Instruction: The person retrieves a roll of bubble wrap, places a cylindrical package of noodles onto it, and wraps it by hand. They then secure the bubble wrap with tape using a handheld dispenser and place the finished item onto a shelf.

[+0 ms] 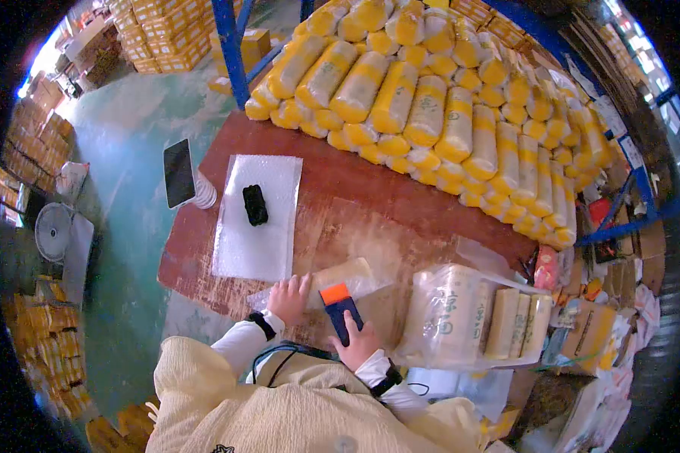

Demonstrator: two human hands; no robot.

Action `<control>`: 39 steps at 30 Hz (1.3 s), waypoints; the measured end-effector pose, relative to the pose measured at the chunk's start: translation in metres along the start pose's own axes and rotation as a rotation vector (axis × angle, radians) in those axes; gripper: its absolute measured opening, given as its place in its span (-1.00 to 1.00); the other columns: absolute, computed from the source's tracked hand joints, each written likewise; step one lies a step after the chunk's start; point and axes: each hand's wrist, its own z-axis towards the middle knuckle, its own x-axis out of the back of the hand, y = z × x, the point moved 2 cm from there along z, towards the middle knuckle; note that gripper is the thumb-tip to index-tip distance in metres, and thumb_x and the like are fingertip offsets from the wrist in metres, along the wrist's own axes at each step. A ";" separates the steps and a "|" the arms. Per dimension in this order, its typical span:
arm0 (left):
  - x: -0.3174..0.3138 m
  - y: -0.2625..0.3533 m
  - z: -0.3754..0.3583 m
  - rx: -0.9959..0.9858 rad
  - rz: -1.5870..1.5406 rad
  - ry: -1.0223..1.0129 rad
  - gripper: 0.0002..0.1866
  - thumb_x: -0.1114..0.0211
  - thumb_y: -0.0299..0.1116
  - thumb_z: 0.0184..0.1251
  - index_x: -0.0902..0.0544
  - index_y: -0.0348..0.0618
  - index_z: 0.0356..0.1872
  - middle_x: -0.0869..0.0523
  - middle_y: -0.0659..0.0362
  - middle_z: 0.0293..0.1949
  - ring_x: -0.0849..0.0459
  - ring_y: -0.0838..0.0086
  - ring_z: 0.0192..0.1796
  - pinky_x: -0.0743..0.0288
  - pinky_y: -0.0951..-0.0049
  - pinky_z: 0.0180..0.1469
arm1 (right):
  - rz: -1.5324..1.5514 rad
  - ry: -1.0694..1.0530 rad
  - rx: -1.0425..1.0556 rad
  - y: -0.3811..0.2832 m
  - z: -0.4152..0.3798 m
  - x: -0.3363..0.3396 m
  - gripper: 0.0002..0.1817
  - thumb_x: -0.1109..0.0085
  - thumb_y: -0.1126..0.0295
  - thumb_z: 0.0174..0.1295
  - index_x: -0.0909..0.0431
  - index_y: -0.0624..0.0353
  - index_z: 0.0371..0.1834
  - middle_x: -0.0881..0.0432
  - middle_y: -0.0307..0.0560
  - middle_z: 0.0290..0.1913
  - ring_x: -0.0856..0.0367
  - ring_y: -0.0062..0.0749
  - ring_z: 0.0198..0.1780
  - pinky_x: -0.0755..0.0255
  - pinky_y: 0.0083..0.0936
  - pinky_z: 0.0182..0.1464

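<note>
Close in front of my body, a pale block-like packet in a clear plastic bag (347, 273) lies on the worn red-brown table (370, 219). My left hand (287, 300) rests on the left end of the bag, its fingers stretched out and lying flat. In my right hand (357, 343) is a dark blue handheld tool with an orange head (338, 306). My index finger lies along the tool's body, and its orange end overlaps the bag's near edge in this view. Just to the right, a large clear bag (423, 317) holds several pale packets with green print (461, 306).
Bubble wrap (257, 249) with a black object (255, 204) on it lies at the left. A tablet-like screen (178, 174) stands at the table's left edge. Yellow-and-white wrapped rolls (431, 109) are piled behind, beside a blue metal frame (233, 53). Cartons (166, 34) are stacked beyond.
</note>
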 end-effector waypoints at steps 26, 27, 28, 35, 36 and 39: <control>0.186 0.051 0.016 -0.049 -1.249 0.216 -0.75 -0.31 -0.34 0.06 -0.62 -0.21 -0.22 -0.62 0.07 -0.23 -0.59 0.26 -0.16 -0.44 0.43 -0.08 | 2.113 -0.427 -0.763 0.069 -0.038 0.030 -0.77 -0.05 0.35 -0.08 -0.42 0.17 -0.33 -0.47 -0.08 -0.65 -0.49 -0.37 -0.60 -0.48 -0.46 -0.48; 0.198 0.056 0.015 -0.106 -1.216 0.258 -0.75 -0.33 -0.35 0.04 -0.62 -0.21 -0.23 -0.61 0.07 -0.26 -0.59 0.26 -0.18 -0.44 0.41 -0.10 | 1.994 -0.364 -0.844 0.065 -0.040 0.033 -0.79 -0.04 0.34 -0.06 -0.42 0.17 -0.35 -0.46 -0.07 -0.68 -0.47 -0.36 -0.64 -0.45 -0.45 -0.52; 0.199 0.062 0.013 -0.134 -1.160 0.301 -0.75 -0.34 -0.37 0.02 -0.63 -0.20 -0.24 -0.60 0.08 -0.30 -0.57 0.27 -0.21 -0.44 0.41 -0.13 | 2.016 -0.403 -0.691 0.061 -0.040 0.037 -0.83 0.01 0.33 -0.03 -0.43 0.19 -0.43 -0.44 -0.09 -0.68 -0.44 -0.38 -0.65 -0.40 -0.50 -0.55; 0.172 0.085 -0.021 -0.234 -0.908 0.497 -0.85 -0.32 -0.47 -0.06 -0.64 -0.14 -0.39 -0.52 0.16 -0.47 -0.51 0.30 -0.35 -0.43 0.37 -0.31 | 1.894 -0.528 -0.503 0.042 -0.054 0.060 -0.69 0.05 0.21 0.05 -0.44 0.23 -0.65 -0.47 -0.03 -0.59 -0.45 -0.28 -0.58 -0.36 -0.44 -0.51; 0.166 0.086 -0.030 -0.226 -0.899 0.489 -0.88 -0.31 -0.48 -0.06 -0.63 -0.14 -0.42 -0.52 0.17 -0.47 -0.52 0.30 -0.37 -0.43 0.38 -0.33 | 1.898 -0.537 -0.587 0.044 -0.061 0.057 -0.71 0.04 0.21 0.02 -0.44 0.23 -0.64 -0.46 -0.03 -0.61 -0.44 -0.27 -0.59 -0.35 -0.43 -0.52; 0.164 0.085 -0.039 -0.204 -1.003 0.454 -0.94 -0.29 -0.54 -0.08 -0.60 -0.18 -0.51 -0.51 0.16 -0.50 -0.52 0.31 -0.45 -0.43 0.41 -0.43 | 1.803 -0.444 -0.824 0.050 -0.081 0.051 -0.79 0.03 0.32 -0.09 -0.37 0.20 -0.73 -0.33 -0.11 -0.79 -0.33 -0.33 -0.78 -0.24 -0.52 -0.72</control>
